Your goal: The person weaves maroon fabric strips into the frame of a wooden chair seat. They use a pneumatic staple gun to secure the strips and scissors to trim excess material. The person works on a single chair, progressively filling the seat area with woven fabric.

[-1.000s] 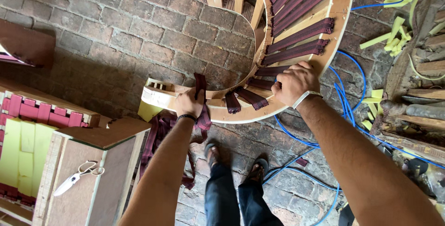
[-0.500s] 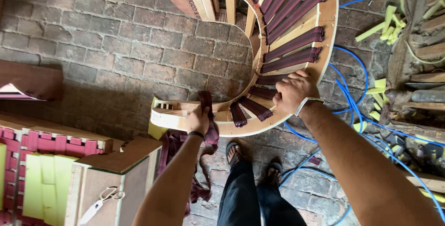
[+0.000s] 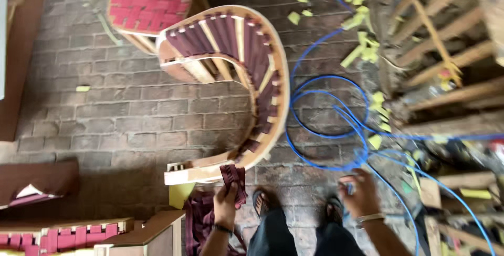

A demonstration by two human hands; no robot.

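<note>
My right hand has come off the curved wooden chair frame, where it was gripping the rim 0.5 s ago, & now sits low by my right foot, near the blue hose. The grip is curled round something small w/ a bit of blue in it; too blurred to say what, or whether it's a hose end, so can't tell if it's really closed on anything. Left hand still pinches the loose end of the maroon webbing strap, fingers shut on it, just below the frame's near end.

So only 1 hand steadies the work now: frame rests on the brick floor on its own, w/ maroon straps already woven along its curve. My view has swung too, so the frame looks further off than before.

Around: a 2nd seat w/ red webbing touching the frame's far side, yellow-green foam scraps scattered right, stacked bare wooden frames beyond them, a red-webbed panel bottom left. Hose loops lie just beside the frame & round my sandalled feet, which is the main tangle in the way.
</note>
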